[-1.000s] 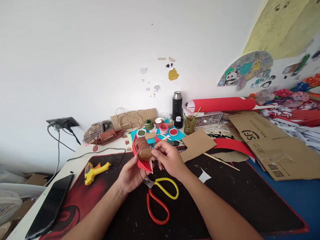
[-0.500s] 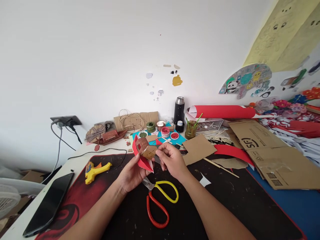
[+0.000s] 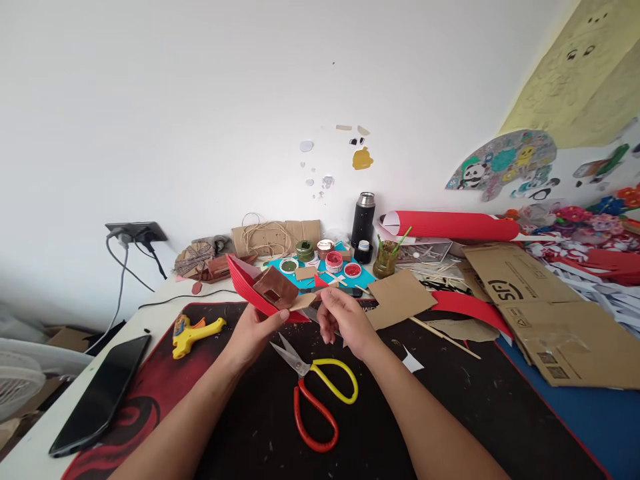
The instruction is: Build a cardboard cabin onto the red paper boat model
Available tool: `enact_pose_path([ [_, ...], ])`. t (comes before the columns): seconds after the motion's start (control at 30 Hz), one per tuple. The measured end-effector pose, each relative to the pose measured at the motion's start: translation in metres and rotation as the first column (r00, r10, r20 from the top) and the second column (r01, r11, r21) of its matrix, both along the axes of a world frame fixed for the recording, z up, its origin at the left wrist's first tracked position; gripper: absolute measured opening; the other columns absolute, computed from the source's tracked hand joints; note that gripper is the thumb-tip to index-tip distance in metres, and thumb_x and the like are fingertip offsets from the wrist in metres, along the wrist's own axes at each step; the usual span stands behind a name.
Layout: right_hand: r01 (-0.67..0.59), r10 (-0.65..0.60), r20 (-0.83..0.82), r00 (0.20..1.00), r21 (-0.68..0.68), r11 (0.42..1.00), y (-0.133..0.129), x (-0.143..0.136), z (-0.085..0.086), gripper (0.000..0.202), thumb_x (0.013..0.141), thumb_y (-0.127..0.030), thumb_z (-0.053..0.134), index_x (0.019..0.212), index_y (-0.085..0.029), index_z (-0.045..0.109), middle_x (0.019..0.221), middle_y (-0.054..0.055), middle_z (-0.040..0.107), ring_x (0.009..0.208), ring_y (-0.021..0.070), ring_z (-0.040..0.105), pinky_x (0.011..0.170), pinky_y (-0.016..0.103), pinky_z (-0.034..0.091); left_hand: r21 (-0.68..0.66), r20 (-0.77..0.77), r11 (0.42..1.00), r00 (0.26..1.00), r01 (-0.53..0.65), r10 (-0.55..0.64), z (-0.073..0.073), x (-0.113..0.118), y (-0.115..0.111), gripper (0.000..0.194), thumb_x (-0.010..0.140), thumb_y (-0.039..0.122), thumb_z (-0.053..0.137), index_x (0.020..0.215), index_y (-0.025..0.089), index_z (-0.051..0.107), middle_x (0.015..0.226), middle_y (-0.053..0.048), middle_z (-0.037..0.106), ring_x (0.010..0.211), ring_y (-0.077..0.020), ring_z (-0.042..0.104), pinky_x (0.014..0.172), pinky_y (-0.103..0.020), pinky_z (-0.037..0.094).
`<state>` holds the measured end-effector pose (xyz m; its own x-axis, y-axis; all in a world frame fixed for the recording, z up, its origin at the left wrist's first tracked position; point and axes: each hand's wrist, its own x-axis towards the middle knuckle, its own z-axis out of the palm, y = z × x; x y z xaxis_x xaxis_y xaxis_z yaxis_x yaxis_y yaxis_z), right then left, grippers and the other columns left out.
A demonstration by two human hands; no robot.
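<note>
My left hand grips a small red corrugated-paper boat from below, its thumb over the near edge. A brown cardboard cabin with a square cut-out sits tilted inside the boat. From the cabin's near side a tan cardboard piece sticks out to the right. My right hand has thumb and forefinger pinched at the outer tip of that piece; the other fingers are curled. Open scissors with one yellow and one red handle lie on the black mat below my hands.
A yellow hot glue gun and a black phone lie at the left. Behind are paint jars, a black flask and a red paper roll. Cardboard sheets and a thin stick lie at the right.
My left hand has turned the boat and shifted it left, so the cabin's cut-out side shows more. The scissors' blades are now uncovered. My right hand stays nearly in place.
</note>
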<state>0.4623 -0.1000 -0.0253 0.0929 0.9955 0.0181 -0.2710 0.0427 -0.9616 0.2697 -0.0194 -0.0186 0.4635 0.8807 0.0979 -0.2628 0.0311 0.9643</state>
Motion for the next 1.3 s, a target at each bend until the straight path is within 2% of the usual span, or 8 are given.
enact_pose_path([
  [0.17, -0.019, 0.019, -0.008, 1.0, -0.036, 0.999, -0.001, -0.001, 0.0, 0.057, 0.093, -0.077, 0.061, 0.089, -0.02, 0.058, 0.058, -0.006, 0.06, 0.04, 0.0117, 0.058, 0.038, 0.019, 0.038, 0.23, -0.269, 0.972, 0.956, -0.051, 0.114, 0.007, -0.006, -0.001, 0.032, 0.065, 0.035, 0.096, 0.088, 0.019, 0.08, 0.092, -0.008, 0.081, 0.095, -0.0343, 0.071, 0.091, -0.042, 0.057],
  [0.3, -0.045, 0.046, 0.008, 0.999, -0.043, 0.998, -0.002, -0.001, 0.0, 0.053, 0.088, -0.072, 0.071, 0.086, -0.021, 0.056, 0.056, -0.007, 0.058, 0.041, 0.0111, 0.056, 0.039, 0.02, 0.038, 0.333, -0.341, 0.942, 0.937, 0.038, 0.083, 0.005, -0.004, -0.004, 0.029, 0.07, 0.035, 0.092, 0.093, 0.019, 0.082, 0.098, -0.009, 0.082, 0.097, -0.0341, 0.071, 0.096, -0.044, 0.056],
  [0.47, 0.003, -0.001, 0.04, 0.999, -0.053, 0.999, 0.0, -0.002, -0.001, 0.045, 0.086, -0.063, 0.075, 0.087, -0.022, 0.058, 0.054, -0.008, 0.056, 0.04, 0.0114, 0.054, 0.04, 0.021, 0.038, 0.282, -0.312, 0.959, 0.942, -0.031, 0.122, 0.002, -0.007, 0.005, 0.039, 0.073, 0.049, 0.09, 0.092, 0.018, 0.078, 0.095, -0.01, 0.08, 0.093, -0.0325, 0.071, 0.089, -0.042, 0.057],
  [0.63, 0.13, -0.129, 0.028, 0.991, -0.049, 0.99, 0.003, 0.002, -0.002, 0.041, 0.086, -0.059, 0.073, 0.083, -0.022, 0.056, 0.053, -0.009, 0.054, 0.039, 0.0109, 0.053, 0.039, 0.02, 0.036, 0.281, -0.353, 0.943, 0.895, -0.177, 0.273, 0.006, -0.02, 0.032, 0.061, 0.077, 0.058, 0.084, 0.118, 0.018, 0.067, 0.108, -0.01, 0.079, 0.098, -0.0302, 0.072, 0.087, -0.039, 0.057],
  [0.73, 0.184, -0.18, 0.1, 0.979, -0.034, 0.982, 0.004, 0.003, -0.004, 0.039, 0.086, -0.058, 0.071, 0.082, -0.023, 0.055, 0.051, -0.009, 0.054, 0.038, 0.0111, 0.052, 0.038, 0.02, 0.035, 0.332, -0.512, 0.935, 0.809, -0.122, 0.287, 0.005, -0.029, 0.046, 0.07, 0.08, 0.062, 0.078, 0.131, 0.017, 0.06, 0.107, -0.011, 0.078, 0.094, -0.0315, 0.074, 0.083, -0.039, 0.057],
  [0.87, 0.195, -0.192, 0.226, 0.955, 0.009, 0.981, 0.006, 0.001, -0.01, 0.036, 0.09, -0.056, 0.067, 0.082, -0.023, 0.056, 0.048, -0.008, 0.054, 0.037, 0.0116, 0.051, 0.038, 0.021, 0.036, 0.51, -0.661, 0.847, 0.561, -0.15, 0.497, -0.002, -0.034, 0.056, 0.074, 0.085, 0.06, 0.071, 0.141, 0.017, 0.052, 0.114, -0.016, 0.077, 0.098, -0.0357, 0.074, 0.086, -0.044, 0.055],
  [0.97, 0.196, -0.193, 0.243, 0.951, 0.015, 0.981, 0.007, 0.0, -0.014, 0.035, 0.091, -0.056, 0.066, 0.084, -0.023, 0.058, 0.049, -0.008, 0.054, 0.037, 0.012, 0.051, 0.039, 0.022, 0.037, 0.548, -0.693, 0.824, 0.474, -0.143, 0.544, -0.008, -0.035, 0.06, 0.071, 0.088, 0.06, 0.065, 0.141, 0.014, 0.052, 0.116, -0.02, 0.076, 0.102, -0.0385, 0.073, 0.086, -0.046, 0.054],
  [1.3, 0.166, -0.164, 0.288, 0.943, 0.019, 0.986, 0.006, -0.001, -0.02, 0.033, 0.095, -0.054, 0.064, 0.088, -0.022, 0.059, 0.049, -0.008, 0.054, 0.038, 0.0125, 0.051, 0.041, 0.022, 0.039, 0.531, -0.676, 0.834, 0.52, -0.148, 0.522, -0.013, -0.027, 0.068, 0.074, 0.093, 0.054, 0.065, 0.152, 0.011, 0.049, 0.121, -0.021, 0.077, 0.094, -0.0341, 0.076, 0.088, -0.044, 0.055],
])
